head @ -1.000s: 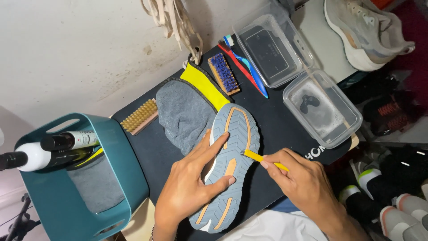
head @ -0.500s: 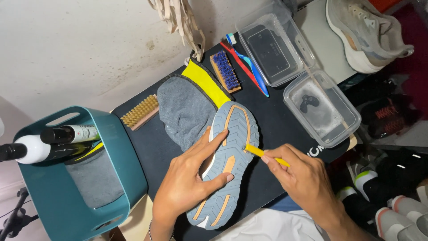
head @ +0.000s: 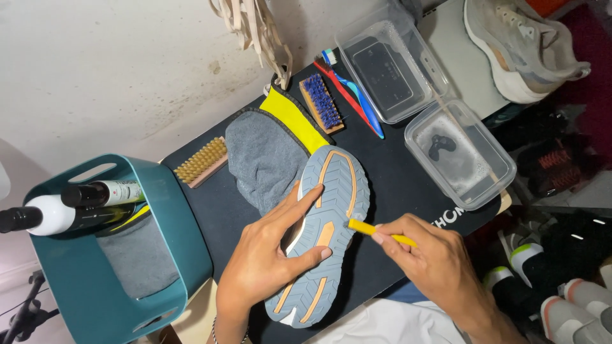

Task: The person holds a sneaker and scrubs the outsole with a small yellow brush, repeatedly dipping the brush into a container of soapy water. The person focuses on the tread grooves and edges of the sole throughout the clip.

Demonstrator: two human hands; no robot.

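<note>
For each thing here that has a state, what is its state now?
shoe: sole up, on the mat
left hand: pressing the shoe down
right hand: gripping the yellow tool, tip at sole edge
upper clear box: open
lower clear box: open, foamy water inside
teal caddy: upright, holding bottles

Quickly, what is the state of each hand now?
Left hand: open, pressing flat on the grey-and-orange shoe sole.
Right hand: closed, holding the thin yellow stick.
</note>
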